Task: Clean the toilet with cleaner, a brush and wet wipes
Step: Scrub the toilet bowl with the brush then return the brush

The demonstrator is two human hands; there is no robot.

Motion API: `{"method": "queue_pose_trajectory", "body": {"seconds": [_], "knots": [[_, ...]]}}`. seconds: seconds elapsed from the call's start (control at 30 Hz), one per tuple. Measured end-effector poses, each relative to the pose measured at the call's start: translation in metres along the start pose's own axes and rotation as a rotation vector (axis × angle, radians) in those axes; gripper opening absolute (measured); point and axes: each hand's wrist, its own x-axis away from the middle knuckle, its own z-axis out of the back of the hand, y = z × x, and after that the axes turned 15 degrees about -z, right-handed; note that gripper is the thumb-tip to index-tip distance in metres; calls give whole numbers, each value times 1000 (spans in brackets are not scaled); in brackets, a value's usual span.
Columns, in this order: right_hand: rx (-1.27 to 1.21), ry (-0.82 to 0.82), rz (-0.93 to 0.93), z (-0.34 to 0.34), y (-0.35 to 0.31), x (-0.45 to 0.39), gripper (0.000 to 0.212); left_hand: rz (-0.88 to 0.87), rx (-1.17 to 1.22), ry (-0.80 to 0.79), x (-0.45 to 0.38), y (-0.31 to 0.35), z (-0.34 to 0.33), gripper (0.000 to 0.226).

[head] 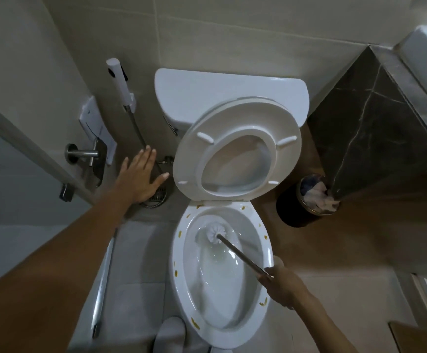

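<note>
Head view: a person stands over an open toilet, seat and lid raised against the cistern. The right hand is wrapped around the dark handle of a toilet brush, whose white head sits low inside the bowl, against the rear left wall just above the water. The left hand hangs flat in the air, fingers straight and spread, holding nothing, over the floor near the bidet sprayer hose and the floor drain.

Yellow-brown smears dot the rim on both sides and at the front; none looks touched by the bristles. No cleaner bottle or wet wipes can be seen.

The risks, judged from here: a quick flick of the wet head as it comes over the rim could spray dirty water onto the seat's underside, the floor or the person's sleeveless forearms. The grip sits at the very end of a long handle, so hard scrubbing may let the head skid. The propped seat could fall onto the brush handle if knocked. Working only in the bowl would leave the rim stains for the wipes. A full waste bin stands just right of the bowl, under a dark marble counter.
</note>
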Motion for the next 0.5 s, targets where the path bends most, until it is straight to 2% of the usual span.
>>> {"method": "queue_pose_trajectory", "body": {"seconds": [0.5], "knots": [[-61,44,-136,-2,-23,13,39,-124,58,-69,-109,-53,0,79]]}}
